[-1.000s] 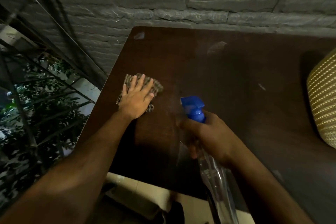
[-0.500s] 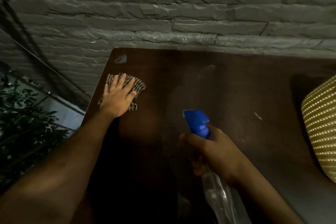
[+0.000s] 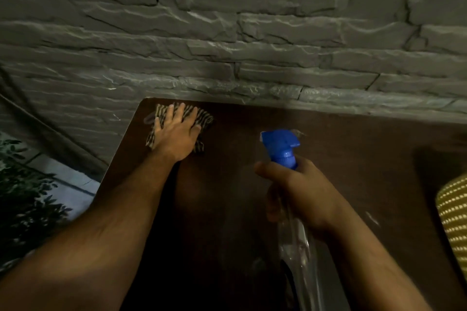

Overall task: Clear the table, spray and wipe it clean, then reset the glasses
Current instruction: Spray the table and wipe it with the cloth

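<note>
Wiping step, by the look of it. Left hand (image 3: 177, 137) lies flat, fingers straight, pressing the striped cloth (image 3: 201, 118) at the bench's (image 3: 353, 149) ten o'clock corner. At four o'clock of it, right hand (image 3: 300, 192) grips the spray bottle (image 3: 281, 146). No glasses visible. Next: sweep the cloth across toward three o'clock.

A dim terrace or patio corner, likely of a café or a home: a dark wooden worktop (image 3: 328, 159) stands against a rough grey stone-clad wall (image 3: 227, 20), with leafy greenery (image 3: 27, 199) just beside pale floor tiles (image 3: 63, 179).
</note>
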